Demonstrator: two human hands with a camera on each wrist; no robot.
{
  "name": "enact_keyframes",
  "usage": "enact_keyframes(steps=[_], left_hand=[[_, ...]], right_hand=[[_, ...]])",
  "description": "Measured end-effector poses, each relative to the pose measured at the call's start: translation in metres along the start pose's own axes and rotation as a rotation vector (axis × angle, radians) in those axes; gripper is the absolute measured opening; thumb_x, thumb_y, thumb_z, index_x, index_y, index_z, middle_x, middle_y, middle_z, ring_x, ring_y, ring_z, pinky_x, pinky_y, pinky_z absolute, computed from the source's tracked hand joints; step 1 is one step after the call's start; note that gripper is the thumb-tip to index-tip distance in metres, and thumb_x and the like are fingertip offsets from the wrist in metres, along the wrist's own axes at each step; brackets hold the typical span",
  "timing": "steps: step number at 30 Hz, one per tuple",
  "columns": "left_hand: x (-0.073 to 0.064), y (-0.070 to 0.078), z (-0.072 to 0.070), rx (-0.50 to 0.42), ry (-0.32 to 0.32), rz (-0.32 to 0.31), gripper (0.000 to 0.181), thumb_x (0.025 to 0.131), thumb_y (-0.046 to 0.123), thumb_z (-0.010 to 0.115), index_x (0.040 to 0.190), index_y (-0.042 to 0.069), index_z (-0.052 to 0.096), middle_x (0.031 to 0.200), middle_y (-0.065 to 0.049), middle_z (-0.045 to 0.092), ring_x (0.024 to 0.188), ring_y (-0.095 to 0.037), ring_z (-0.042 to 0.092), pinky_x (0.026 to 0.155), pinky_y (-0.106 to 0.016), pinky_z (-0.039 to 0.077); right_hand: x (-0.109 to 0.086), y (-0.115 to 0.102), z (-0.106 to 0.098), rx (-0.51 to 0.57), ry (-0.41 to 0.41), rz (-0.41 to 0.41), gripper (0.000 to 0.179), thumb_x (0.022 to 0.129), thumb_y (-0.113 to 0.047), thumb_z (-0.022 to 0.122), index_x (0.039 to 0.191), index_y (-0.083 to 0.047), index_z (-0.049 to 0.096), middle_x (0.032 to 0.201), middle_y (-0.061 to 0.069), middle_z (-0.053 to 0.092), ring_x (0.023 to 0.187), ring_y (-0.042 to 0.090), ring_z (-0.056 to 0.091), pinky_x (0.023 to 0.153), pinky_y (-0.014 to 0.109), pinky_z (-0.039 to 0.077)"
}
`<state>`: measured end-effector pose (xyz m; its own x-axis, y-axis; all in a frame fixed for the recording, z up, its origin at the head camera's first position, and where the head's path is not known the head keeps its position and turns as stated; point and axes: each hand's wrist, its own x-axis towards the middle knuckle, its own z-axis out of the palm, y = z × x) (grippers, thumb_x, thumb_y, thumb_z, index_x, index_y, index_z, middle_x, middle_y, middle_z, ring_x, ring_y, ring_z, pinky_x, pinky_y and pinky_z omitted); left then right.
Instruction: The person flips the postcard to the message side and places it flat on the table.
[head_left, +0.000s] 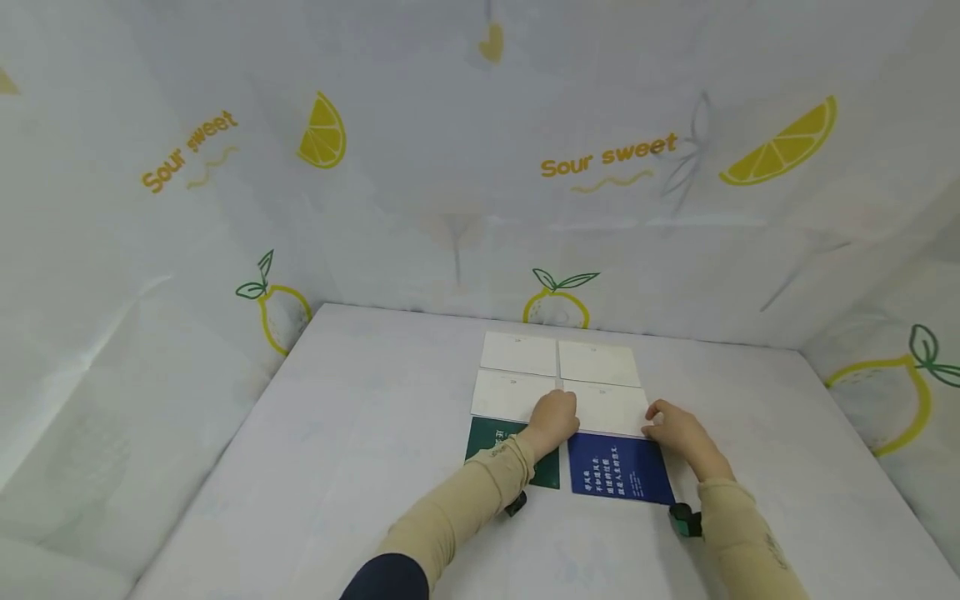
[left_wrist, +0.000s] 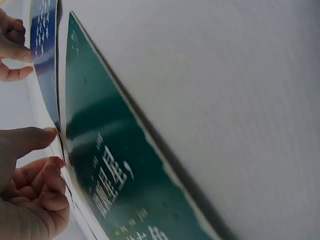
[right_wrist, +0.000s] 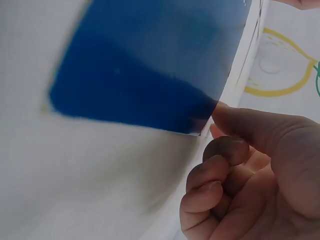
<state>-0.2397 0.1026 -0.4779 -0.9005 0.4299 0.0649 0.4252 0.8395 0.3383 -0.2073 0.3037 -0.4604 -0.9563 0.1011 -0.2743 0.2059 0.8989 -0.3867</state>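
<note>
Blue card (head_left: 621, 468) lies right of the green card (head_left: 549, 469) in the head view, its far-left corner seemingly pinched by the left hand (left_wrist: 31, 189) in the left-wrist view, its far-right pinched by the right hand (right_wrist: 260, 175) in the right-wrist view.

A deep-green rectangular card (left_wrist: 102, 125) and a royal-blue rectangular card (head_left: 619, 468), both bearing white lettering, bring the strongest colour to the white tabletop (head_left: 337, 433) before me, where four off-white rectangular cards (head_left: 517, 354) show small grey print. Beige fabric sleeves (head_left: 472, 500) carry dark markings. A white wall sheet (head_left: 420, 125) displays yellow lemon wedges (head_left: 324, 133), orange "Sour sweet" lettering (head_left: 609, 156) and yellow-outlined lemons (head_left: 555, 308) with green leaves (head_left: 576, 281).
</note>
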Motion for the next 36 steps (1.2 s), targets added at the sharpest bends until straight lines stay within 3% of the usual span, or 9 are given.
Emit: enact_keyframes(steps=[5,10,15,21,28,36], left_hand=[[-0.002,-0.006,-0.002,-0.019,0.004,0.037,0.012,0.085,0.016,0.061,0.081,0.007,0.067,0.064,-0.001,0.059,0.053,-0.009,0.043,0.050,-0.019,0.034],[-0.009,-0.015,-0.007,-0.019,0.069,0.075,0.017,0.087,0.023,0.061,0.085,0.009,0.070,0.072,-0.001,0.066,0.059,-0.009,0.055,0.051,-0.018,0.039],[-0.022,-0.026,-0.024,-0.020,0.156,0.082,0.023,0.087,0.030,0.062,0.097,0.011,0.071,0.084,-0.003,0.070,0.071,-0.014,0.063,0.054,-0.019,0.044],[-0.046,-0.039,-0.046,-0.061,0.205,0.052,0.029,0.086,0.034,0.063,0.102,0.011,0.069,0.082,-0.002,0.067,0.071,-0.014,0.060,0.055,-0.020,0.039],[-0.081,-0.059,-0.055,-0.210,0.182,-0.021,0.043,0.085,0.035,0.063,0.117,0.007,0.061,0.101,-0.010,0.062,0.089,-0.024,0.059,0.071,-0.033,0.047],[-0.106,-0.077,-0.045,-0.354,0.100,-0.144,0.060,0.082,0.033,0.068,0.127,-0.004,0.049,0.120,-0.026,0.049,0.107,-0.037,0.047,0.085,-0.050,0.043]], right_hand=[[-0.006,0.002,-0.002,0.042,0.022,-0.006,0.031,0.087,-0.014,0.054,0.109,0.007,0.052,0.105,0.032,0.057,0.084,0.035,0.055,0.072,0.049,0.046],[-0.018,-0.002,-0.006,0.103,0.086,-0.047,0.038,0.092,-0.022,0.051,0.116,0.007,0.052,0.094,0.025,0.062,0.076,0.027,0.059,0.063,0.038,0.047],[-0.032,-0.014,-0.006,0.196,0.109,-0.143,0.042,0.093,-0.030,0.053,0.117,0.005,0.054,0.080,0.011,0.064,0.072,0.019,0.058,0.058,0.028,0.042],[-0.051,-0.033,-0.001,0.292,0.122,-0.180,0.044,0.092,-0.034,0.056,0.118,0.001,0.056,0.086,0.011,0.065,0.076,0.020,0.059,0.061,0.027,0.044],[-0.070,-0.063,0.021,0.492,0.038,-0.169,0.052,0.091,-0.035,0.058,0.129,-0.002,0.048,0.109,0.017,0.061,0.092,0.024,0.063,0.077,0.035,0.054],[-0.081,-0.087,0.047,0.672,-0.125,-0.155,0.060,0.091,-0.035,0.057,0.139,-0.006,0.035,0.136,0.023,0.045,0.121,0.038,0.049,0.096,0.049,0.045]])
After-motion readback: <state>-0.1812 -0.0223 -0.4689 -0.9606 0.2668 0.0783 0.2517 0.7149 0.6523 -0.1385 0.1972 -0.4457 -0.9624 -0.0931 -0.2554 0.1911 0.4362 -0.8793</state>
